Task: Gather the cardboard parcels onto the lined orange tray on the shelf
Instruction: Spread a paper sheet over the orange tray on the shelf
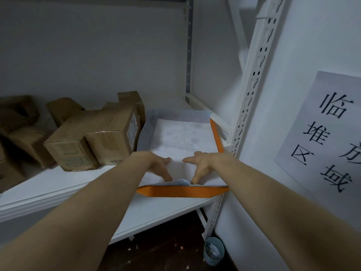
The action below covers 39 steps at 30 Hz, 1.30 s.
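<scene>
You are pressing the liner flat in the orange tray at the shelf's front edge, left hand and right hand spread wide, smoothing wrinkles outward first

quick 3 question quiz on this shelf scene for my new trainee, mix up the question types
1. Multiple choice: where are the cardboard parcels? A) on the shelf, left of the orange tray; B) right of the tray; C) on the floor.
2. True or false: a parcel already lies in the tray.
3. Fill in: the left hand and the right hand both touch the tray's white ____.

Key: 1 A; 2 false; 3 liner.
</scene>
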Each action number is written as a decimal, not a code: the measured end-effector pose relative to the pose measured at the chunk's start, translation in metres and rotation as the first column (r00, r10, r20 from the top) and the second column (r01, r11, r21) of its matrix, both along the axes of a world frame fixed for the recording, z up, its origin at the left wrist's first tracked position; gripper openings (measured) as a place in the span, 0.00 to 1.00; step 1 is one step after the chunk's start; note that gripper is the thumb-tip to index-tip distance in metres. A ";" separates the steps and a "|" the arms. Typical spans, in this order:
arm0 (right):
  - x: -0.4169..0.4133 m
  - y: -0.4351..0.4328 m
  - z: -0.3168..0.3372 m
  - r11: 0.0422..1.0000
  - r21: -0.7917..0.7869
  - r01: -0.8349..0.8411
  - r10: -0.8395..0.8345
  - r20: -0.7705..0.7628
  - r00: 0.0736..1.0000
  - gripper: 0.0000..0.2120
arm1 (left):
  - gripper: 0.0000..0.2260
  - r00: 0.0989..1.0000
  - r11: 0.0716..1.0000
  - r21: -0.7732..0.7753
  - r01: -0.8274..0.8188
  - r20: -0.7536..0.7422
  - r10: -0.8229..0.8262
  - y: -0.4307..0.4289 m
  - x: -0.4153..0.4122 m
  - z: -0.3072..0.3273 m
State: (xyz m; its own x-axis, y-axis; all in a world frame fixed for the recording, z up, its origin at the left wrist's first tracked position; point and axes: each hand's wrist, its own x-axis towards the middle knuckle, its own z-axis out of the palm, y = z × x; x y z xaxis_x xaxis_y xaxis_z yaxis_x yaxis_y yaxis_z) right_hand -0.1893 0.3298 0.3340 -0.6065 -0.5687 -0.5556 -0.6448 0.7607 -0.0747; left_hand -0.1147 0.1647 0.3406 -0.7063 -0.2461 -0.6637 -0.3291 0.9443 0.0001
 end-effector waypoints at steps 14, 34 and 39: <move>-0.057 -0.015 0.027 0.971 -0.224 0.082 -0.101 -0.076 0.992 0.29 | 0.31 0.945 0.991 0.088 -0.101 -0.304 0.123 -0.009 -0.053 0.021; -0.182 -0.081 -0.018 0.955 -0.256 0.148 -0.197 -0.179 0.964 0.32 | 0.34 0.889 0.994 -0.097 0.045 -0.451 -0.084 -0.057 -0.204 -0.024; -0.187 -0.078 -0.032 0.958 -0.250 0.137 -0.182 -0.166 0.969 0.33 | 0.38 0.931 0.995 -0.099 -0.011 -0.363 -0.025 -0.056 -0.202 -0.027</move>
